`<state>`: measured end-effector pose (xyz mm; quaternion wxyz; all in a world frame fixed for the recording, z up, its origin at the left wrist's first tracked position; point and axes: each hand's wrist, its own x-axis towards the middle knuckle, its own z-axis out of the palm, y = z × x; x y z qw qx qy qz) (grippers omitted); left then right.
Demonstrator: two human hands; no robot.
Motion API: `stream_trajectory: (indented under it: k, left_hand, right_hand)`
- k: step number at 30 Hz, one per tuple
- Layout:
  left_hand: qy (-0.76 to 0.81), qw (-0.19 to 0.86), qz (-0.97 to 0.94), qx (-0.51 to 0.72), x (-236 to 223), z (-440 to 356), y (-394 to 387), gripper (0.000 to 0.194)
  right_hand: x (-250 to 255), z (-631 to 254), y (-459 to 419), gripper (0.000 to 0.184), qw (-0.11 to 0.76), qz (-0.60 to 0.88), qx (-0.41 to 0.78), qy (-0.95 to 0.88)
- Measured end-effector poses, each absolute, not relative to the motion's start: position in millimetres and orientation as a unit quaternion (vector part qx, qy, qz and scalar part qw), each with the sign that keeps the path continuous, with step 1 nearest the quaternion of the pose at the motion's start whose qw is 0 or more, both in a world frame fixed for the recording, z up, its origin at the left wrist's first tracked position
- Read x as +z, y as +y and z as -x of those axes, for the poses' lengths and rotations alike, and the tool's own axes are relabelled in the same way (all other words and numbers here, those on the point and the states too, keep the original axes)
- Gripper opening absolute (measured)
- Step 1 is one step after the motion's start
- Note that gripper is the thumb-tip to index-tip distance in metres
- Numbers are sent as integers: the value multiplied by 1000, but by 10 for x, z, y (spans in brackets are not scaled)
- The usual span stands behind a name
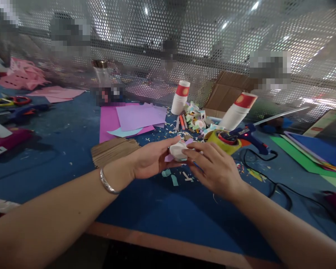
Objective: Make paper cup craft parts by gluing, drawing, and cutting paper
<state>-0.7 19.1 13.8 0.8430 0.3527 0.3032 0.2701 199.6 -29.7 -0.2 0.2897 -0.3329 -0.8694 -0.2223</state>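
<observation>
Above the front middle of the table, both hands hold a small white paper piece (177, 150) with a rounded face and lilac paper at its edges. It may be part of a paper cup, but I cannot tell. My left hand (152, 158), with a silver bangle at its wrist, wraps it from the left. From the right, the fingertips of my right hand (217, 170) press on its edge. Beneath lie scraps of light blue paper (174, 180). Just behind my right hand, a blue glue gun (249, 136) rests on a yellow tape roll (226, 145).
Two stacks of paper cups (180, 98) (238, 111) stand behind a heap of paper scraps (196, 117). Purple sheets (140, 116) and brown corrugated cardboard (113, 151) lie left. A black cable (277, 185) and coloured sheets (322, 149) lie right. Perforated metal (145, 33) closes the back.
</observation>
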Motion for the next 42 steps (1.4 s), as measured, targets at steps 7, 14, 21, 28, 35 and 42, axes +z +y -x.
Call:
stream_trajectory:
  k: [7, 14, 21, 28, 35, 42]
  left_hand:
    - [297, 841, -386, 234, 97, 19, 212, 38]
    - [331, 839, -362, 236, 114, 0, 163, 45]
    - [336, 825, -435, 132, 173, 59, 162, 65]
    - [429, 593, -630, 259, 136, 77, 167, 62]
    - [330, 489, -737, 331, 110, 104, 206, 46]
    - [328, 547, -724, 264, 145, 124, 194, 34]
  right_hand:
    - [-7, -2083, -307, 17, 367, 353, -93, -856]
    - [30, -2087, -317, 15, 386, 356, -54, -850]
    - [64, -2109, -296, 1, 433, 401, -14, -807]
    - [97, -2156, -281, 16, 421, 469, 142, -763]
    - [105, -2153, -270, 30, 347, 507, 279, -738]
    - [158, -2137, -315, 39, 318, 510, 371, -708]
